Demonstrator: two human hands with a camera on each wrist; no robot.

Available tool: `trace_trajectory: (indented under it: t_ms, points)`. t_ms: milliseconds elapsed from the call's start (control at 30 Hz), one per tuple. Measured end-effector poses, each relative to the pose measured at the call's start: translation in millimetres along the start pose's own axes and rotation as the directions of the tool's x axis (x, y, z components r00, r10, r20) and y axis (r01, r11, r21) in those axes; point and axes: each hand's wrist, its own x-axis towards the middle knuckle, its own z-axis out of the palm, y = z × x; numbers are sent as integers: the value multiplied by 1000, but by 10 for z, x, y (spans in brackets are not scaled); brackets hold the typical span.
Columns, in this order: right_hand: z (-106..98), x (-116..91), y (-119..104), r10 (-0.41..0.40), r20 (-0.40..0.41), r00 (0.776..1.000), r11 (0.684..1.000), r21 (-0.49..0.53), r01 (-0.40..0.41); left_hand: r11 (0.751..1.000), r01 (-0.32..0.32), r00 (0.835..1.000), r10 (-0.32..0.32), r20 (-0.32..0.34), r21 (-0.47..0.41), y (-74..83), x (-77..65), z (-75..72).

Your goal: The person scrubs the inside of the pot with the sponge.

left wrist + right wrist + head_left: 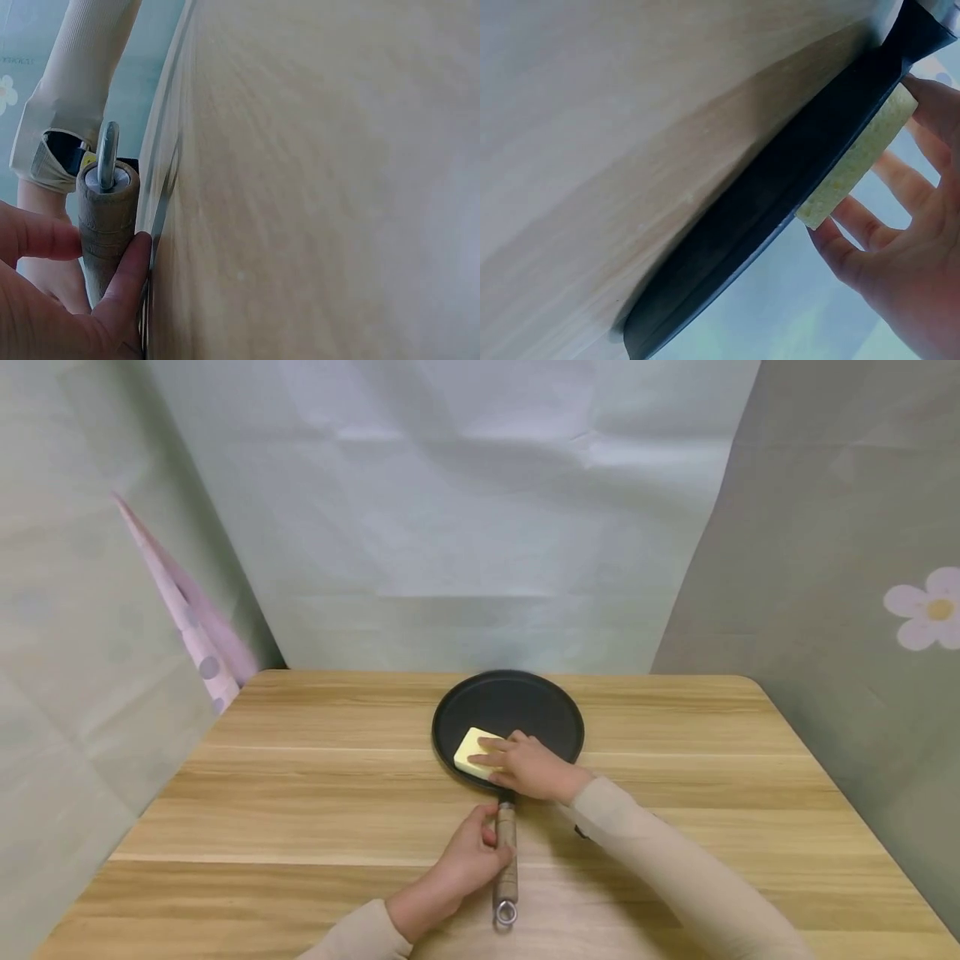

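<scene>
A round black flat pan [510, 702] lies on the wooden table, its wooden handle [507, 860] pointing toward me and ending in a metal ring [506, 912]. My left hand [468, 856] pinches that handle between thumb and fingers, and the left wrist view shows the handle [109, 217] from its ring end. Inside the pan, at its near left part, rests a pale yellow sponge [470, 750]. From above, my right hand [528, 767] grips the sponge with spread fingers. In the right wrist view the sponge [859, 161] stands out above the rim, fingers around its edges.
The wooden table [300, 793] spreads to both sides of the pan. Pale cloth [465, 527] hangs behind the table's back edge, with more cloth at left and right. A flower print [937, 608] shows on the right cloth.
</scene>
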Motion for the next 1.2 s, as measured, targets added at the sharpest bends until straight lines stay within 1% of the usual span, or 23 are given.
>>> trace_trajectory:
  t_ms: [267, 533, 700, 967, 1067, 1200]
  points:
    - [-10, -87, 53, 45, 22, 999, 998, 43, -46, 1000, 7, 1000, -7, -14, 27, 10, -16, 15]
    - [-49, -207, 155, 10, -8, 1000, 999, 54, -10, 1000, 19, 1000, -18, -18, 24, 17, -17, 14]
    - [-86, -281, 219, 11, -16, 1000, 999, 51, -10, 999, 20, 1000, -20, -16, 25, 16, -20, 20]
    - [-107, -371, 413, -27, -99, 995, 1000, 8, 28, 999, 32, 999, -32, -19, 21, 33, -24, 18]
    - [-103, -398, 498, -27, -106, 994, 1000, 5, 28, 999, 28, 999, -28, -24, 15, 44, -27, 21]
    - [-107, -425, 601, -3, -90, 996, 999, 40, 6, 1000, 24, 999, -23, -29, 12, 54, -31, 23]
